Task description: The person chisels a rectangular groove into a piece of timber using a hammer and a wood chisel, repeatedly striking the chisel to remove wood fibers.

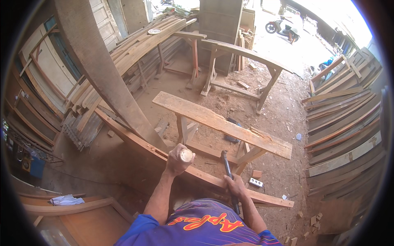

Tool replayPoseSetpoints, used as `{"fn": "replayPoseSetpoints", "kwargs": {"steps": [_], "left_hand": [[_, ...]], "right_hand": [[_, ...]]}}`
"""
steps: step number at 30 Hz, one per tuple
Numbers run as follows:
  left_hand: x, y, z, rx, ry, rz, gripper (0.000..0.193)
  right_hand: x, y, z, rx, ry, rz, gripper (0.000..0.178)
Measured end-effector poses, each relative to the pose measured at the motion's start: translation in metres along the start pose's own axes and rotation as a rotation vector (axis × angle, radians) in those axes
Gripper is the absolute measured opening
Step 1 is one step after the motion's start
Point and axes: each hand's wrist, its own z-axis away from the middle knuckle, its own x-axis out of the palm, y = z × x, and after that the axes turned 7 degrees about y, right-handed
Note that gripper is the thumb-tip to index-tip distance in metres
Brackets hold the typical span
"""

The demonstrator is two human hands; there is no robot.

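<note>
My left hand [175, 163] is closed round an upright chisel, whose round, battered wooden handle end [186, 155] faces up; its blade is hidden beneath the fist. Below it runs a long wooden beam [205, 177], with narrow slots cut in its upper face just left of the hand. My right hand [235, 186] grips a hammer [227, 166] by its dark handle, head pointing away from me, above the beam's right part. Just beyond lies a rough plank [213, 121] on wooden legs, forming a low bench.
A thick post or board [102, 69] slants across the left. Another sawhorse [246, 53] stands farther off. Stacked boards [344, 127] line the right side, and long planks [143, 45] lie at back left. A power strip [256, 182] and wood scraps lie on the floor.
</note>
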Motion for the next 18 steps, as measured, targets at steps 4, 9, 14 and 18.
{"fn": "replayPoseSetpoints", "kwargs": {"steps": [4, 9, 14, 18], "left_hand": [[-0.0001, -0.0017, 0.0014, 0.018, -0.010, -0.024, 0.034], [-0.0009, 0.0015, 0.0007, -0.006, -0.032, 0.027, 0.034], [-0.0027, -0.0017, 0.0019, 0.007, -0.024, 0.010, 0.034], [-0.0013, 0.0013, 0.0001, 0.012, -0.040, 0.019, 0.035]], "right_hand": [[-0.0007, 0.0011, -0.0012, 0.006, -0.010, 0.003, 0.036], [-0.0005, 0.0052, -0.0044, 0.015, -0.017, -0.002, 0.036], [0.0013, 0.0022, -0.0029, 0.025, -0.022, -0.011, 0.036], [0.0005, 0.0057, -0.0025, 0.030, -0.007, -0.032, 0.036]]}}
